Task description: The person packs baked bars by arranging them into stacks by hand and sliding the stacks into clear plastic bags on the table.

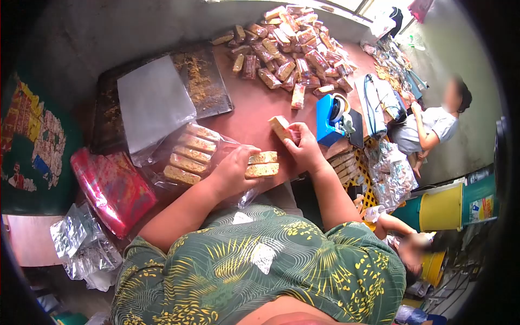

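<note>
My right hand [307, 147] pinches a wrapped snack bar [280, 128] above the table, its pale crumbly end facing left. My left hand [236, 169] has its fingers closed at the clear plastic bag [226, 142], beside two stacked bars [262, 170]. Its palm hides part of the bag. To the left, a row of several bars [189, 156] lies side by side under the clear film. I cannot tell whether the two stacked bars are inside the bag as well.
A heap of wrapped bars [292, 49] covers the table's back. A dark tray [219, 89] carries a grey sheet [154, 100]. A blue tape dispenser [327, 120] stands to the right. Red plastic packaging [114, 189] lies left. Two other people [433, 127] are at right.
</note>
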Motion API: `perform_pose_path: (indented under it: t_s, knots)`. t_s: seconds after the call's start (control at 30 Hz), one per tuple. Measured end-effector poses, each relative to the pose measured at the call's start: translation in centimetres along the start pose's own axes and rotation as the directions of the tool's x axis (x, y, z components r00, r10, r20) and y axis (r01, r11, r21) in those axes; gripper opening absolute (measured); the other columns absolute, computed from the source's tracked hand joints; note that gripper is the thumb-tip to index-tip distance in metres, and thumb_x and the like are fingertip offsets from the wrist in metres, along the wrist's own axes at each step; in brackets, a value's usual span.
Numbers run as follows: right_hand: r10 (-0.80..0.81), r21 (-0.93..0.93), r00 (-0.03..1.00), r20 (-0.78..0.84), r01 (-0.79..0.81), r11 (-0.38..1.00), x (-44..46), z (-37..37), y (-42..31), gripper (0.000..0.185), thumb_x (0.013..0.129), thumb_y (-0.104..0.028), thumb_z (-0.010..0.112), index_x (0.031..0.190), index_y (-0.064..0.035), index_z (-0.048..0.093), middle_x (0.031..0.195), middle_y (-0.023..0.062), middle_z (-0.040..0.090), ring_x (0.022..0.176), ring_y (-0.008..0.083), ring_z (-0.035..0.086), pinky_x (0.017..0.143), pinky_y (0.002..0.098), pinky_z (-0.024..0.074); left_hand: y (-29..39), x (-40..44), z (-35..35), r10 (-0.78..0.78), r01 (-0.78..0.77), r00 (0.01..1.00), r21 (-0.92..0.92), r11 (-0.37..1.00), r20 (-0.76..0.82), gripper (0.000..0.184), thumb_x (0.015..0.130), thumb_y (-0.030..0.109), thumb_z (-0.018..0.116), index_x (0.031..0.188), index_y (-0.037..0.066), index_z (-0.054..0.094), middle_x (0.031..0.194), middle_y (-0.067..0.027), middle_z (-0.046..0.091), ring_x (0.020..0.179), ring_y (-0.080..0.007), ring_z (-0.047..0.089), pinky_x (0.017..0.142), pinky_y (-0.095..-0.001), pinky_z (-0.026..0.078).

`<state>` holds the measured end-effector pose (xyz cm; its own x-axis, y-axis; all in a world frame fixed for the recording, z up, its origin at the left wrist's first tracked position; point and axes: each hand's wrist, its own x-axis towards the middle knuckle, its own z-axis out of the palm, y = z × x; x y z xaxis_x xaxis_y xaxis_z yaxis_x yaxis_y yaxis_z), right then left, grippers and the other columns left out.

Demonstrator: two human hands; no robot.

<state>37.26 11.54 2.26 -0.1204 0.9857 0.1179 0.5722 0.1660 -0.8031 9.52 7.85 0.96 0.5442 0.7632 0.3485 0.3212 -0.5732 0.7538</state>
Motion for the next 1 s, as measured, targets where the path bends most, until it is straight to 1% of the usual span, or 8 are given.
perform_pose_path:
  t_s: [0.1,0.17,0.23,0.47,0.57,0.7,0.83,1.0]
  knots:
    - [0.018,0.287,0.878,0.479,-0.176,0.942,1.1,0.7,-0.6,0.031,0.098,-0.007,0.065,0.128,-0.0013,0.058,0.112,0.0052,0.066,0.109,0.0123,0.059,0.1,0.0302,0.0488,1.2,-0.6,0.0,0.036,-0.014,0.997,0.314,0.949,-0.063,0.076,0.069,0.024,0.092,0.134,0.009,0.055,0.154,-0.0222,0.041,0.144,-0.0419,0.041,0.119,-0.0519,0.036]
    - [0.08,0.186,0.785,0.614,-0.242,0.952,2.0,0.3,-2.8,0.024,0.099,-0.009,0.065,0.122,-0.0007,0.064,0.115,0.0073,0.068,0.112,0.016,0.062,0.1,0.0325,0.0497,1.0,-0.6,-0.2,0.043,-0.037,0.999,0.215,0.976,-0.021,0.073,0.07,0.024,0.091,0.132,0.012,0.055,0.159,-0.0199,0.034,0.148,-0.0444,0.034,0.122,-0.0545,0.032]
    - [-0.207,0.021,0.779,0.592,0.242,0.97,4.5,-0.8,-3.3,0.02,0.099,-0.014,0.067,0.113,-0.0007,0.071,0.117,0.0101,0.07,0.111,0.0217,0.065,0.101,0.0354,0.0503,0.4,-0.4,-0.4,0.067,-0.07,0.996,0.074,0.995,0.054,0.073,0.069,0.024,0.092,0.13,0.012,0.054,0.157,-0.0196,0.036,0.146,-0.0443,0.036,0.121,-0.0544,0.032]
    - [-0.302,-0.413,0.951,-0.072,0.247,0.877,15.8,1.3,-1.6,0.047,0.092,-0.024,0.075,0.135,-0.006,0.063,0.133,0.0181,0.065,0.127,0.0365,0.059,0.11,0.0431,0.0465,0.4,-0.7,-0.3,-0.007,0.002,0.999,0.133,0.991,0.039,0.09,0.07,0.033,0.09,0.143,0.013,0.042,0.15,-0.017,0.041,0.142,-0.0418,0.039,0.118,-0.0547,0.033]
    - [-0.262,-0.636,0.961,-0.086,0.149,0.757,18.1,2.6,-0.2,0.052,0.092,-0.019,0.073,0.14,-0.0061,0.059,0.135,0.0214,0.063,0.127,0.0381,0.059,0.113,0.044,0.0449,0.4,-0.9,-0.4,-0.028,0.02,0.998,0.13,0.991,0.064,0.102,0.069,0.033,0.09,0.152,0.014,0.035,0.151,-0.0167,0.039,0.143,-0.0415,0.038,0.119,-0.0556,0.032]
    - [-0.144,-0.44,0.983,-0.113,0.08,0.894,19.6,2.7,-1.2,0.038,0.093,-0.017,0.06,0.127,-0.0013,0.066,0.121,0.021,0.071,0.116,0.0344,0.067,0.104,0.0412,0.0512,0.3,-0.7,-0.6,-0.017,0.009,0.997,0.104,0.995,0.078,0.102,0.069,0.033,0.089,0.154,0.016,0.034,0.151,-0.0155,0.038,0.143,-0.0407,0.038,0.12,-0.0561,0.03]
    - [0.101,-0.225,0.97,0.223,-0.05,0.973,19.4,0.3,-3.9,0.028,0.09,-0.018,0.06,0.103,0.0001,0.077,0.093,0.0137,0.077,0.087,0.0258,0.072,0.085,0.037,0.0566,0.7,-0.7,-1.1,-0.03,0.024,0.997,0.077,0.997,0.076,0.098,0.07,0.03,0.088,0.152,0.014,0.037,0.151,-0.0161,0.039,0.145,-0.0391,0.035,0.121,-0.0539,0.029]
    - [-0.345,-0.402,0.931,0.121,0.364,0.841,22.6,2.5,-3.8,0.028,0.089,-0.02,0.07,0.113,-0.0075,0.076,0.11,0.0153,0.066,0.094,0.0303,0.069,0.09,0.0404,0.057,0.7,-0.6,-0.9,-0.045,0.038,0.995,0.08,0.996,0.085,0.097,0.07,0.029,0.088,0.152,0.014,0.039,0.152,-0.0156,0.038,0.145,-0.0392,0.035,0.121,-0.0536,0.03]
